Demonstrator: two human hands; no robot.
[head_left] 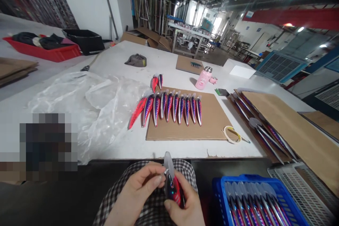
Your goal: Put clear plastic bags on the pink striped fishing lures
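Over my lap, my right hand (pixel 187 201) grips a dark and red fishing lure (pixel 173 193), its clear diving lip pointing up. Thumb and fingertips of my left hand (pixel 141 189) are pinched together at the base of that lip, around a tiny whitish bit too small to name. On the table ahead, several purple, pink and silver lures (pixel 175 108) lie side by side, mostly on a flat cardboard sheet (pixel 185 134). A red-sided lure (pixel 136 113) lies at the left end of the row, and two lures (pixel 160 82) lie above it.
A blue basket (pixel 218 197) at lower right holds several lures. Crumpled clear plastic (pixel 103 102) covers the table's left part. A tape roll (pixel 231 135), a pink bottle (pixel 203 78) and stacked cardboard (pixel 291 127) with lures are on the right. A red tray (pixel 45 54) stands far left.
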